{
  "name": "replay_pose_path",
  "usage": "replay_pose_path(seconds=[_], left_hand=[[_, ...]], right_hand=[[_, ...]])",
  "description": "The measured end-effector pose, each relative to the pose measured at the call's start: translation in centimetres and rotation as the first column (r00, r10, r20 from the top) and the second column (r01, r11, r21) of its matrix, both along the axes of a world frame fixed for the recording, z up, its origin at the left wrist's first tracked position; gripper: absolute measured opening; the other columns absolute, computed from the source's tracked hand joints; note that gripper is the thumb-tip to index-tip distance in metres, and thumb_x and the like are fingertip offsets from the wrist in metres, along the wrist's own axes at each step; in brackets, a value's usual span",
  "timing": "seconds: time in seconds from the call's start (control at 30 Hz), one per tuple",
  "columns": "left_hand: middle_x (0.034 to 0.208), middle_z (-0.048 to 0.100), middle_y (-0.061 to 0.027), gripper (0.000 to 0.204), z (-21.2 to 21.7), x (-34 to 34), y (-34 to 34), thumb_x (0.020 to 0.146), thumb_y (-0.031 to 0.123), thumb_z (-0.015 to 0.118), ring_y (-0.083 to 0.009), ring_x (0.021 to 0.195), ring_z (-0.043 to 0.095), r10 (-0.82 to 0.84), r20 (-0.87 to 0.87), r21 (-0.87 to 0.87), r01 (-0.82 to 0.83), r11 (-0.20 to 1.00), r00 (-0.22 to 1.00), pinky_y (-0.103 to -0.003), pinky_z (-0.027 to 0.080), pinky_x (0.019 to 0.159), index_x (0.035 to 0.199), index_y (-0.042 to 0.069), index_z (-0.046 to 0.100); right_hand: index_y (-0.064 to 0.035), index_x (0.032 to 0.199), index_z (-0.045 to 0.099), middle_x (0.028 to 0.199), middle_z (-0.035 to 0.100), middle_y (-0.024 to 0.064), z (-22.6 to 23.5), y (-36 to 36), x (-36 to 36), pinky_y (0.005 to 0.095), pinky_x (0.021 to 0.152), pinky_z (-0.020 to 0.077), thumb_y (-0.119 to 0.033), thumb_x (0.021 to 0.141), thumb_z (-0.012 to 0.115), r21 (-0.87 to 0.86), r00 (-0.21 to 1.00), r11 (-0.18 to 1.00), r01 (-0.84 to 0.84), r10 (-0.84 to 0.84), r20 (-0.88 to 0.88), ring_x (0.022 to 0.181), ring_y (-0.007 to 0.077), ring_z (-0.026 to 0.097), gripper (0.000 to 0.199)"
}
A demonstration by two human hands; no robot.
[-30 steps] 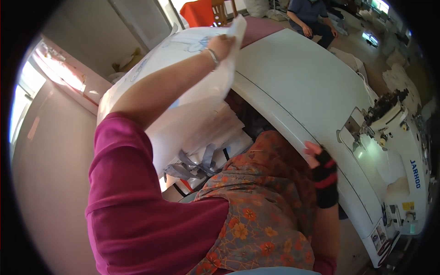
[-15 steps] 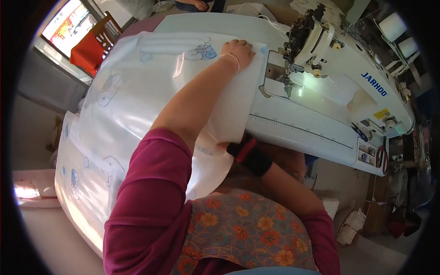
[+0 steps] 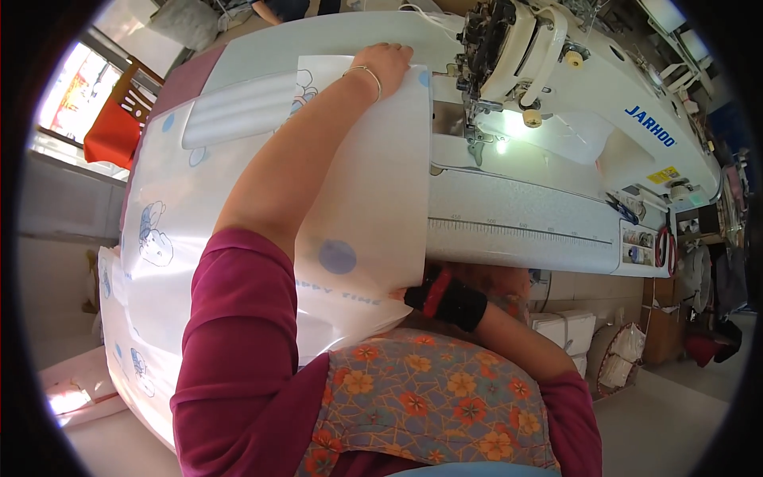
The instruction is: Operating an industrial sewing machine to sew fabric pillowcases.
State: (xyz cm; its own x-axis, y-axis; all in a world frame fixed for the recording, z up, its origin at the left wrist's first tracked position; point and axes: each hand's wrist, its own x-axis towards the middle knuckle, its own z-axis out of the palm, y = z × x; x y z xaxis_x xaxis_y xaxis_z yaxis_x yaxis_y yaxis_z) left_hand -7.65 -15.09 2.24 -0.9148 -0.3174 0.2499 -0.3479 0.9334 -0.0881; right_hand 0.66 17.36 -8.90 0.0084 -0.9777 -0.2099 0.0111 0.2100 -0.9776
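A large glossy white sheet, printed with pale blue cartoon figures and dots, covers the left part of the sewing table. Part of it is folded over, its straight right edge beside the needle area of a white sewing machine. At the far end of that edge my left hand is closed on the sheet, its fingers bent. My right hand, in a black wrap with a red strip, pinches the near corner at the table's front edge. Most of its fingers are hidden.
A ruler scale runs along the table's front edge. Snips, a small parts tray and red-handled scissors sit at the right end. A red-draped chair stands far left. Another person's arm shows at the top.
The sheet's right part now lies flatter, with a folded-over panel and a blue dot showing. My left hand has moved slightly farther away and left. The whole view has shifted.
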Motion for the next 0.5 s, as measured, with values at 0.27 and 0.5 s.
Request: replay_pose_path(seconds=[0.27, 0.5], left_hand=[[0.109, 0.061, -0.0094, 0.022, -1.4, 1.0, -0.9, 0.090, 0.021, 0.050, -0.0286, 0.106, 0.056, 0.035, -0.140, 0.186, -0.009, 0.982, 0.989, -0.038, 0.044, 0.092, 0.107, 0.008, 0.057], [0.108, 0.063, -0.0120, 0.032, -2.0, 1.1, -1.6, 0.092, 0.028, 0.048, -0.0299, 0.104, 0.056, -0.094, -0.421, 0.124, 0.160, 0.979, 0.902, -0.037, 0.043, 0.092, 0.115, 0.008, 0.059]], right_hand=[[0.0004, 0.114, 0.057, 0.099, 0.063, 0.0192, 14.1, -3.6, -7.2, 0.0360, 0.080, 0.0488, -0.018, 0.081, 0.066, 0.080, 0.861, 0.997, 0.006, 0.035, -0.507, 0.094, 0.0249, 0.061, 0.039], [0.0008, 0.114, 0.056, 0.101, 0.060, 0.0182, 10.0, -8.9, -7.7, 0.0369, 0.078, 0.0484, -0.016, 0.083, 0.063, -0.724, 0.227, 0.686, 0.070, -0.718, -0.659, 0.091, 0.0309, 0.060, 0.037]])
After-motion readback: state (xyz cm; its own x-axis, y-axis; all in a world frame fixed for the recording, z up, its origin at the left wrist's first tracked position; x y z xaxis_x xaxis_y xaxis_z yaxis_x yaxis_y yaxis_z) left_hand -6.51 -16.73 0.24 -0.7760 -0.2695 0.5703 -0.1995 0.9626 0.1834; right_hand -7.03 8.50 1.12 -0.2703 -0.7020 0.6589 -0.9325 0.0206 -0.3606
